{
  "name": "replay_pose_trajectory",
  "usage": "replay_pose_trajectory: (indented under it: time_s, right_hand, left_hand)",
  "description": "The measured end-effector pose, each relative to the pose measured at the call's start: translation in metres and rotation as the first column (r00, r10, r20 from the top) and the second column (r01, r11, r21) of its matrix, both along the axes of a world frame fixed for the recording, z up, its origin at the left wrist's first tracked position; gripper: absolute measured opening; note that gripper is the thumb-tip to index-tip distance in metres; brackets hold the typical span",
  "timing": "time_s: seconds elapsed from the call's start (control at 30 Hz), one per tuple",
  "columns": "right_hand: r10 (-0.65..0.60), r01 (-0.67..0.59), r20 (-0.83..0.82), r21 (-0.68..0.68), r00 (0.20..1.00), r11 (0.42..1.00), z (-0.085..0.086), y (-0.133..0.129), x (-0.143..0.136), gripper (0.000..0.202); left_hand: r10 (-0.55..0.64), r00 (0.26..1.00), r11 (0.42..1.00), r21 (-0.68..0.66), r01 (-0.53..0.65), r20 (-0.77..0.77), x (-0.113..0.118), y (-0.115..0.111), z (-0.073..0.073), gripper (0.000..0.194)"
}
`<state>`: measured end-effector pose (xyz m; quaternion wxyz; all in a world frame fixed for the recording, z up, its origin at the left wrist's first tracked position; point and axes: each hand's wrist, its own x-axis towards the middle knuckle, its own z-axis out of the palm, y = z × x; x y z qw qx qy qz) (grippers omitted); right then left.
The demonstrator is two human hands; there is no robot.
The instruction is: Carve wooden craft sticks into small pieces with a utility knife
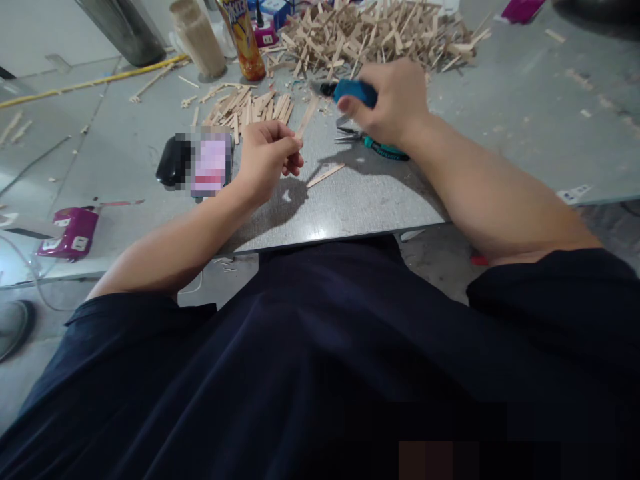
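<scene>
Left fingers: closed on the lower end of a thin wooden stick, held tilted above the counter. Right fingers: wrapped around a blue-handled tool, its tip near the stick's upper end. Below the right hand: green-handled pliers. Nearby: a loose stick on the counter; beyond, a small stick pile and a larger heap.

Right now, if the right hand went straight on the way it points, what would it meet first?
Likely the far end of the wooden stick in the left hand, close to the tip of the blue-handled tool in the right hand. Depth is unclear; it might pass above.
</scene>
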<state>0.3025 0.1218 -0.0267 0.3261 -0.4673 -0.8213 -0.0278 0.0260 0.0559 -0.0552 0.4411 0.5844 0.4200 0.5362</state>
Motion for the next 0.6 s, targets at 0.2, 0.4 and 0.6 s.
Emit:
replay_pose_trajectory:
  time_s: [0.2,0.4,0.6]
  right_hand:
    - [0.044,-0.076,-0.453,-0.054,0.890,0.996,-0.006,0.013,0.004,0.073]
    - [0.138,-0.413,-0.625,-0.319,0.768,0.853,-0.009,-0.016,-0.034,0.068]
    - [0.238,-0.474,-0.561,-0.322,0.793,0.819,-0.009,-0.033,-0.039,0.042]
  left_hand:
    - [-0.039,0.996,0.999,-0.014,0.038,-0.075,0.001,-0.006,0.002,0.020]
    - [-0.035,0.990,0.996,0.073,0.045,-0.137,0.006,0.001,-0.006,0.025]
    - [0.036,0.997,0.993,0.113,-0.027,-0.070,0.005,0.008,-0.008,0.034]
